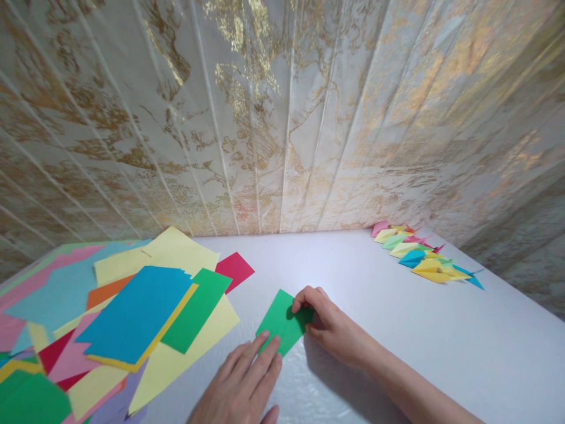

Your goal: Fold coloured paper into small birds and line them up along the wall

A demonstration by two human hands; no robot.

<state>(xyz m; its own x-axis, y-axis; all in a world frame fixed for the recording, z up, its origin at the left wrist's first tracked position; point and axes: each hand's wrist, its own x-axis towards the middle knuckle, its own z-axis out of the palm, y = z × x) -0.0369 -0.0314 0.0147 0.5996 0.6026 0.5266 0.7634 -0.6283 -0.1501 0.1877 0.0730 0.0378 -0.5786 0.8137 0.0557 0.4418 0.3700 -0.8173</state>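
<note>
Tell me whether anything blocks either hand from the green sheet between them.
Nothing visible does: the left hand rests directly on the green sheet, and the right hand is at its right edge. The paper pile lies apart, to the left.

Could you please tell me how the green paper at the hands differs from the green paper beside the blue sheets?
The green paper at the hands is touched by the left hand and right hand; the green paper beside the blue sheets is untouched.
The first lies over the white tabletop; the second lies partly over pale yellow paper.
Both are plain green.
</note>
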